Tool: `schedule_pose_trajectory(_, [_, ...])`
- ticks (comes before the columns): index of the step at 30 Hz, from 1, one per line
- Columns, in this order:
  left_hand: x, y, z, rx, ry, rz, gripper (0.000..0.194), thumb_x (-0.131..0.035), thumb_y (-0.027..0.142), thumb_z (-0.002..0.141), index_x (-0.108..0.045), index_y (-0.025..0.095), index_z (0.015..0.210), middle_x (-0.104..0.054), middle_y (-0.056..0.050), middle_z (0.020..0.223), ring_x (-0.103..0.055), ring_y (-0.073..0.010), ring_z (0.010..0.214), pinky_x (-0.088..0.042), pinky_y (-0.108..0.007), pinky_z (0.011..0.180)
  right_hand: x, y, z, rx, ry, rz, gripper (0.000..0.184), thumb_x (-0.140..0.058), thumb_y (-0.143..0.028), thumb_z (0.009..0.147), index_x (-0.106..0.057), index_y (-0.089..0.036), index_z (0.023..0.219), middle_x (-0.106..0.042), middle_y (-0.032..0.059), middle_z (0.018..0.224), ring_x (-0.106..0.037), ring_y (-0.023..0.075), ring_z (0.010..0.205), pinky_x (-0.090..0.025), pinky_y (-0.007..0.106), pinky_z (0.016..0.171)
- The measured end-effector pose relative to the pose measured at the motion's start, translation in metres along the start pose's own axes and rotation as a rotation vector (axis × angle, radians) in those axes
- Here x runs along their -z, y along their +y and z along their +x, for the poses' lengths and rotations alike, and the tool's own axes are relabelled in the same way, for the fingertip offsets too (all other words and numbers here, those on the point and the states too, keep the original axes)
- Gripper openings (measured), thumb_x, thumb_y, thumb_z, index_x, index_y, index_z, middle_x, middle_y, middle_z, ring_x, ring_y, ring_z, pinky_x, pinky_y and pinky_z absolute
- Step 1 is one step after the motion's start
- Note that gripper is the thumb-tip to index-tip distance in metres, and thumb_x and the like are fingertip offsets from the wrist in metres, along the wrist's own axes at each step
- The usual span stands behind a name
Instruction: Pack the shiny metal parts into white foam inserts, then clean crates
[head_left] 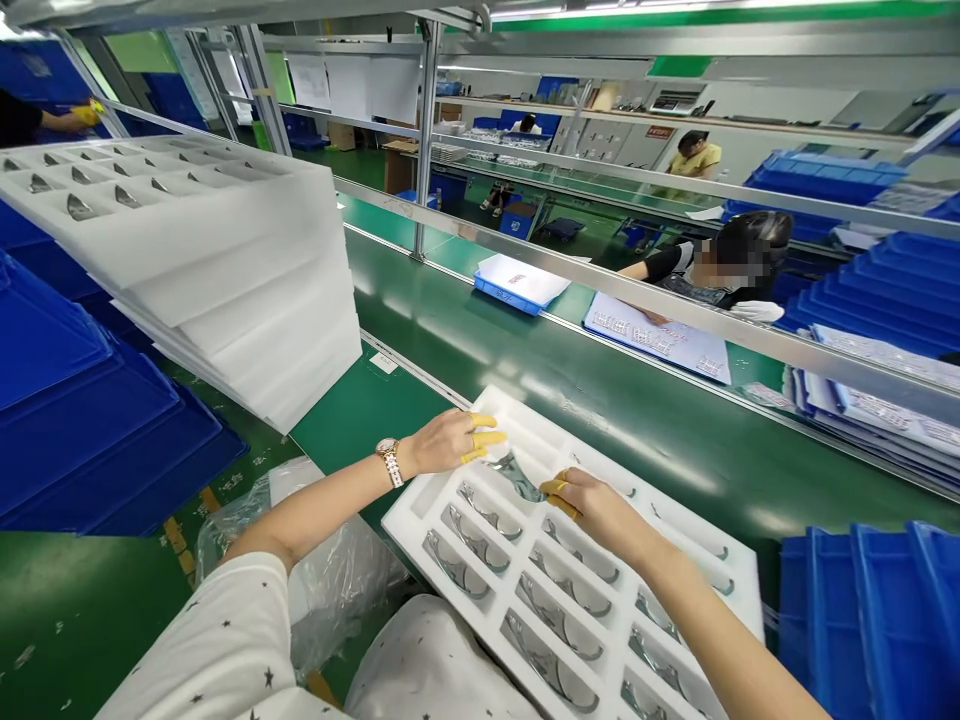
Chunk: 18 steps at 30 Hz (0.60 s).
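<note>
green conveyor belt (652,430) | white foam tray (420,525) | left grip (446,443), right grip (592,505) grasping metal part (517,478)

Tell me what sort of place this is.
Probably a factory production line: a green conveyor belt, stacked white foam trays holding metal parts, and blue plastic bins.

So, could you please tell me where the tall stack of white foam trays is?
In the head view, the tall stack of white foam trays stands at upper left, beside the green conveyor belt, with blue plastic bins just left of it.
</note>
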<state>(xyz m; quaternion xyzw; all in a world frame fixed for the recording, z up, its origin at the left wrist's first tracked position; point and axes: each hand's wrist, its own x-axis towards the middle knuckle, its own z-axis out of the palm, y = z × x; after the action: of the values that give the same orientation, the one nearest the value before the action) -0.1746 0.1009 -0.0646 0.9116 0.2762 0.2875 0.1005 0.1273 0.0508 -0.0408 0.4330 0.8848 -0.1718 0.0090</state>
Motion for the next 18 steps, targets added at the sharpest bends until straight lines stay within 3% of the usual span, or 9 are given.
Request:
schedule_pose_trajectory(3, [-0.018, -0.012, -0.007, 0.164, 0.015, -0.075, 0.039, -0.05, 0.022, 0.097, -0.058, 0.022, 0.136, -0.062, -0.012, 0.131, -0.063, -0.0207, 0.112, -0.054, -0.037, 0.095, -0.017, -0.006, 0.0, 0.012, -0.014, -0.073, 0.036, -0.035, -0.007, 0.095, -0.068, -0.018, 0.086, -0.062, 0.0076, 0.08, -0.058, 0.0186, 0.077, -0.044, 0.029, 0.067])
schedule_pose_trajectory(7, [-0.043, -0.02, -0.019, 0.35, 0.023, -0.182, 0.043, -0.051, 0.012, 0.091, -0.061, 0.019, 0.132, -0.065, -0.01, 0.124, -0.067, -0.0153, 0.089, -0.059, -0.032, 0.085, -0.032, -0.013, 0.002, -0.026, -0.053, -0.242, 0.039, -0.038, 0.01, 0.078, -0.066, -0.017, 0.08, -0.062, 0.0079, 0.081, -0.057, 0.0174, 0.077, -0.04, 0.027, 0.062])
schedule_pose_trajectory(10, [-0.054, -0.021, -0.023, 0.385, 0.007, -0.203, 0.041, -0.053, 0.009, 0.087, -0.065, 0.017, 0.126, -0.067, -0.01, 0.12, -0.067, -0.0161, 0.089, -0.059, -0.033, 0.084, -0.029, -0.02, 0.009, -0.06, -0.153, -0.336, 0.044, -0.04, 0.014, 0.071, -0.068, -0.017, 0.083, -0.064, 0.0093, 0.085, -0.06, 0.0204, 0.084, -0.041, 0.028, 0.061])
schedule_pose_trajectory(18, [-0.058, -0.019, -0.02, 0.376, -0.015, -0.139, 0.032, -0.059, 0.012, 0.087, -0.071, 0.019, 0.116, -0.069, -0.009, 0.121, -0.065, -0.0208, 0.108, -0.053, -0.039, 0.097, -0.009, -0.056, 0.051, -0.084, -0.427, -0.437, 0.041, -0.041, 0.006, 0.084, -0.074, -0.013, 0.096, -0.071, 0.0159, 0.096, -0.067, 0.027, 0.097, -0.051, 0.033, 0.073])
